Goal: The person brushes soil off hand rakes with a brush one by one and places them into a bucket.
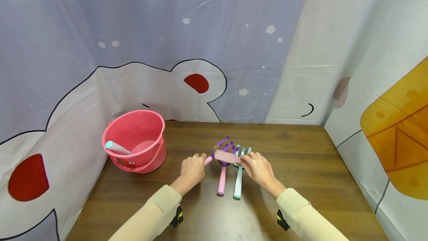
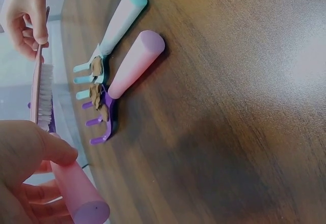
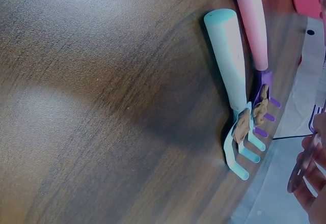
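My left hand (image 1: 194, 168) grips the pink handle (image 2: 79, 191) of a small purple-tined hand rake (image 1: 223, 141), raised over the table. In my right hand (image 1: 259, 168) is a pink brush (image 1: 227, 156) with white bristles (image 2: 46, 96), pinched by its handle. The brush head overlaps the raised rake in the head view, bristles facing the rake side. Below them lie a second rake with a pink handle (image 1: 221, 181) and purple tines, and a rake with a pale mint handle (image 1: 238, 185). Brown clumps (image 3: 241, 126) stick to both lying rakes.
A pink bucket (image 1: 157, 163) stands at the table's left, with a white, mint-ended handle (image 1: 117, 148) leaning inside it. Printed cloth (image 1: 187, 40) hangs behind and at both sides of the wooden table (image 1: 301, 166).
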`<action>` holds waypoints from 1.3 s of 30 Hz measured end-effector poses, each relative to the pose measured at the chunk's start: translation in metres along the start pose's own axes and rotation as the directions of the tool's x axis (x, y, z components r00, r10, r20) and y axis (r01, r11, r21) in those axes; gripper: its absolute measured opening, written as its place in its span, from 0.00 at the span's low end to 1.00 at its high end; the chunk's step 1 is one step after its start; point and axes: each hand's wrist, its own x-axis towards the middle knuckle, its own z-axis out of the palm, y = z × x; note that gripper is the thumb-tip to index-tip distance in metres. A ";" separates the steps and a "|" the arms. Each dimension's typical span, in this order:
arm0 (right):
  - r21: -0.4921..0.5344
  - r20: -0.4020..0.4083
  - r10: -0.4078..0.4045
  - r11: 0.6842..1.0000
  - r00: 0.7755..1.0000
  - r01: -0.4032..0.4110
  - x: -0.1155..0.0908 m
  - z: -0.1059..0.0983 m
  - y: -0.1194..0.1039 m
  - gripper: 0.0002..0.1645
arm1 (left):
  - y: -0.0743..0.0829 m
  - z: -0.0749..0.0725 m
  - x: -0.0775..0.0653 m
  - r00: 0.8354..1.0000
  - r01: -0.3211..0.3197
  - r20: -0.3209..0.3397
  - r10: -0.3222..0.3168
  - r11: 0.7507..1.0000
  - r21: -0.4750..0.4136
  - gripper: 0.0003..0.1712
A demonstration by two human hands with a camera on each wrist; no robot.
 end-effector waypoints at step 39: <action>-0.007 -0.019 -0.002 1.000 1.000 0.002 -0.010 -0.004 0.019 0.12 | -0.003 -0.005 0.000 1.000 0.003 0.000 -0.003 0.999 0.048 0.13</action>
